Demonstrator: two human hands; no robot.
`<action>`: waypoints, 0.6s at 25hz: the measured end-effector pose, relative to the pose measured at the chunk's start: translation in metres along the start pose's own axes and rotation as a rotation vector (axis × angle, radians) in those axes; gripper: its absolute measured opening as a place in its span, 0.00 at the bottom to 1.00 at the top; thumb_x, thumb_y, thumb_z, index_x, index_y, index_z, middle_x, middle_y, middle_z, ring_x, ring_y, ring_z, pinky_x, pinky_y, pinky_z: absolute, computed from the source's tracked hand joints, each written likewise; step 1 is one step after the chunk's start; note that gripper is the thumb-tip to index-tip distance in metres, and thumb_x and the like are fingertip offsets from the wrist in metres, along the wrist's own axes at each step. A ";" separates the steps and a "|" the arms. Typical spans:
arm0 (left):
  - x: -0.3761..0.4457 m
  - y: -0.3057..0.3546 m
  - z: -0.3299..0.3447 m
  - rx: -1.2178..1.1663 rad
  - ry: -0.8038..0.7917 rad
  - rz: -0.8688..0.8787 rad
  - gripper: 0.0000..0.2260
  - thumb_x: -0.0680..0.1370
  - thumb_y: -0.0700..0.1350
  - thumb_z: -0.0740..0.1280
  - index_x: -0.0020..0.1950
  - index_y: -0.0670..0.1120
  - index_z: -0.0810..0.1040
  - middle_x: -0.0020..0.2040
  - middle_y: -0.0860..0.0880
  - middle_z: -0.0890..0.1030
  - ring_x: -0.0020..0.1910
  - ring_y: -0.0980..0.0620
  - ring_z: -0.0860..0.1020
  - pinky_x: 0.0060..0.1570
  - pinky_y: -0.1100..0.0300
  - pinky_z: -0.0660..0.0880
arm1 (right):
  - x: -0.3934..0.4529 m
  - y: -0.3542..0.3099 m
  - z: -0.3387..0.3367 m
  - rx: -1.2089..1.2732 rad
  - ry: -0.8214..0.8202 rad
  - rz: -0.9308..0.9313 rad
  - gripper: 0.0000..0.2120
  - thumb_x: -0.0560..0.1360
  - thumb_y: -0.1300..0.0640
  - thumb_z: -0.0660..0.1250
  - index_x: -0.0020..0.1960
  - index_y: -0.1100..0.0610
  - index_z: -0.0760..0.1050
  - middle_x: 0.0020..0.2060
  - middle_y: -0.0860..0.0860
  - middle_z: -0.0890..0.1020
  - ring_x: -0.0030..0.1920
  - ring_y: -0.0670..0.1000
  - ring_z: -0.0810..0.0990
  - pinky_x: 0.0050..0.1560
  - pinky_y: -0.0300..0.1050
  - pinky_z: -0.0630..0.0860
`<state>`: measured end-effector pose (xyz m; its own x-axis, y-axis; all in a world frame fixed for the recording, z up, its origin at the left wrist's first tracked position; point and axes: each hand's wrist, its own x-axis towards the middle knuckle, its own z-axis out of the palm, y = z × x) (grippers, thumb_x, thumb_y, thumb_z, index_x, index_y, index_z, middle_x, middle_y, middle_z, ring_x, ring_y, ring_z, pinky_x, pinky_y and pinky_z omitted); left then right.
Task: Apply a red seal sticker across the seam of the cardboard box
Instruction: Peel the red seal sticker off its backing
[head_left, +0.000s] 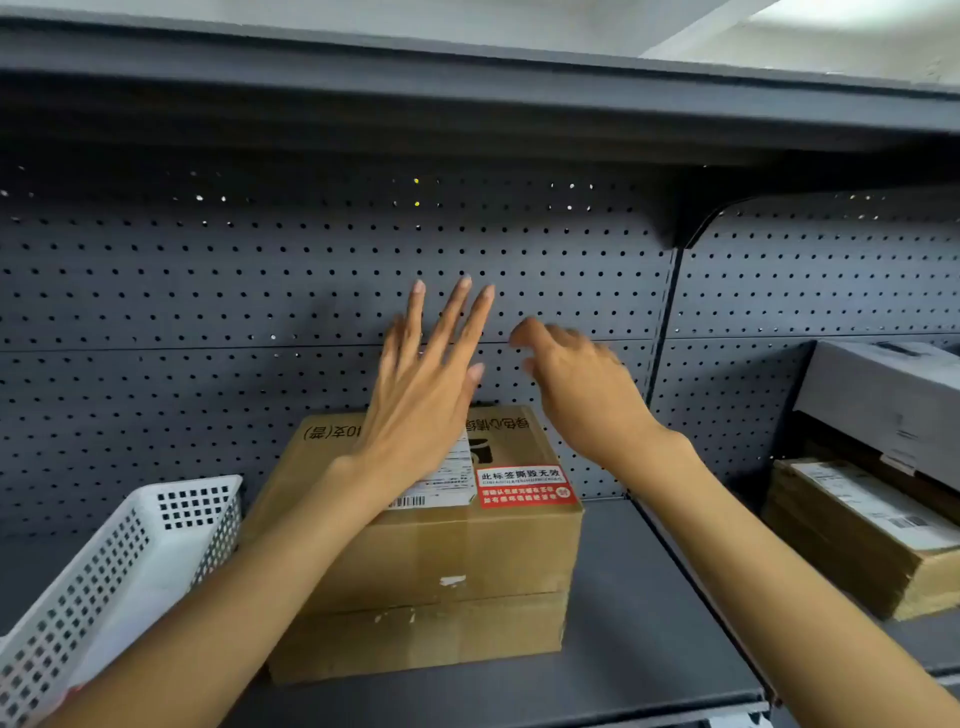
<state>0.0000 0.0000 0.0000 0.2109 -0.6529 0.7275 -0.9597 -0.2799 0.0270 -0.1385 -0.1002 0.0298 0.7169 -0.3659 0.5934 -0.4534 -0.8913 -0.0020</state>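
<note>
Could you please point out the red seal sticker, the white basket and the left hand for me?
red seal sticker (524, 487): head view, printed face.
white basket (111, 571): head view, perforated side wall.
left hand (423, 395): head view, back of hand.

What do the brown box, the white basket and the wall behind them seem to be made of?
The box looks like matte brown corrugated cardboard, with creased flaps and scuffed spots. The basket seems to be smooth white moulded plastic, given its regular square holes. The back wall looks like painted grey metal pegboard, though the finish alone cannot confirm this.

One head-worn camera looks forward, slightly down, close to a shelf (623, 623), its edges seemingly wide-angle bent.
</note>
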 end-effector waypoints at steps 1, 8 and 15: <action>0.000 0.000 0.005 0.009 -0.063 -0.002 0.30 0.83 0.47 0.55 0.80 0.54 0.42 0.82 0.50 0.48 0.79 0.41 0.40 0.76 0.40 0.47 | 0.002 0.005 0.002 0.103 -0.115 0.022 0.18 0.77 0.68 0.57 0.62 0.52 0.71 0.56 0.53 0.81 0.58 0.58 0.80 0.52 0.55 0.76; -0.019 -0.015 0.030 -0.284 -0.409 -0.225 0.20 0.79 0.31 0.59 0.47 0.58 0.74 0.51 0.54 0.81 0.45 0.59 0.79 0.42 0.64 0.75 | 0.007 0.004 0.014 0.320 -0.713 -0.062 0.08 0.77 0.59 0.64 0.53 0.54 0.80 0.45 0.47 0.80 0.51 0.50 0.80 0.59 0.49 0.77; -0.027 -0.018 0.033 -0.302 -0.425 -0.209 0.18 0.77 0.31 0.56 0.39 0.54 0.67 0.49 0.50 0.78 0.50 0.48 0.78 0.49 0.44 0.78 | 0.013 0.002 0.022 0.244 -0.737 -0.056 0.13 0.76 0.66 0.58 0.45 0.50 0.74 0.45 0.49 0.81 0.51 0.53 0.81 0.55 0.51 0.78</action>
<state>0.0173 -0.0008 -0.0427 0.3985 -0.8491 0.3468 -0.8869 -0.2604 0.3815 -0.1183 -0.1125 0.0193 0.9412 -0.3255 -0.0905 -0.3376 -0.9163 -0.2155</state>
